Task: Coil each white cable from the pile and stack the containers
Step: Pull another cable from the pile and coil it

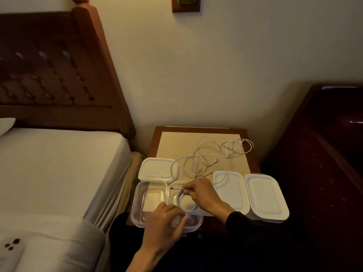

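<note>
The right hand [202, 193] has its grip pinched on the white cable [186, 203] coiled over a clear container [149, 203] at the desk's [196, 142] near-left corner. The left hand's [167, 222] grip curls on that coil's near side. The loose pile [216, 154] lies toward the far edge.

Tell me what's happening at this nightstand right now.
A person is winding a white cable into a coil over an open clear container at the front of the nightstand. The right hand pinches the cable near its plug; the left hand is at the coil's near side, its grip blurred. A loose tangle of white cables lies behind. Three white-lidded containers sit unstacked around them.
</note>
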{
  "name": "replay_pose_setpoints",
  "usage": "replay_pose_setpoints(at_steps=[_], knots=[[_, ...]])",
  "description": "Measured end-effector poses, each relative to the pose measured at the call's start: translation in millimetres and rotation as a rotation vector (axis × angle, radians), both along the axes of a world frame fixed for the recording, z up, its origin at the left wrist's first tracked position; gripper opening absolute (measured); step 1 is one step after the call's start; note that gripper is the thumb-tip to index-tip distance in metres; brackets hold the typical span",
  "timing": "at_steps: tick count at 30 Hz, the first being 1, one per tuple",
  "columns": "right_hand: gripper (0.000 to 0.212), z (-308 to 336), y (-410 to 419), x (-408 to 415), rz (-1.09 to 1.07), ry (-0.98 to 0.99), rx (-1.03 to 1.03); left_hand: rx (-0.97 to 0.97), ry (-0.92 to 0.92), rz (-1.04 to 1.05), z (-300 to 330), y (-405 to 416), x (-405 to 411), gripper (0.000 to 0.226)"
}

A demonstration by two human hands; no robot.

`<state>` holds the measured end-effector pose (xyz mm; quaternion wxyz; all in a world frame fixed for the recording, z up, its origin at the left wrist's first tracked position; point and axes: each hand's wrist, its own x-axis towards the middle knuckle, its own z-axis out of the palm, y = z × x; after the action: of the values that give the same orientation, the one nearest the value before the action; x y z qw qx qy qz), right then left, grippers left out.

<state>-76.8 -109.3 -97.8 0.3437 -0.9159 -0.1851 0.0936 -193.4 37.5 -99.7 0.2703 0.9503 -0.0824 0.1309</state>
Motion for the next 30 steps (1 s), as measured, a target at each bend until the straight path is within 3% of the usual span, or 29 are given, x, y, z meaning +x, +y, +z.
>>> replay_pose_setpoints(at_steps=[6,9,12,14,19,22,24,27,30], knots=[[0.016,-15.2,5.2,6.9,0.059,-0.060,-0.177,0.189,0.093,-0.187,-10.7,2.4,5.2,0.034],[0.022,-28.3,6.6,8.0,0.045,-0.107,-0.242,0.179,0.100,-0.233,-11.5,3.0,8.9,0.044],[0.020,-29.0,7.0,8.5,0.131,-0.217,-0.385,0.129,0.100,-0.242,-12.3,5.1,12.4,0.034],[0.005,-25.4,7.1,6.4,0.184,-0.373,-0.511,0.111,0.107,-0.247,-14.3,6.6,14.5,0.028],[0.031,-30.2,11.1,6.5,0.144,-0.428,-0.614,0.064,0.170,-0.252,-20.4,10.1,20.2,0.016],[0.027,-24.6,11.3,7.8,0.139,-0.435,-0.658,0.060,0.232,-0.252,-20.1,11.0,24.2,0.013],[0.003,-21.1,7.4,7.5,0.173,-0.388,-0.620,0.065,0.257,-0.265,-17.7,11.0,27.1,0.011],[0.019,-21.9,-6.2,7.2,0.164,-0.327,-0.434,0.045,0.305,-0.248,-14.8,12.6,33.2,0.017],[0.018,-17.5,-23.9,4.6,0.102,-0.366,-0.169,0.027,0.297,-0.222,-11.6,11.8,41.4,0.022]])
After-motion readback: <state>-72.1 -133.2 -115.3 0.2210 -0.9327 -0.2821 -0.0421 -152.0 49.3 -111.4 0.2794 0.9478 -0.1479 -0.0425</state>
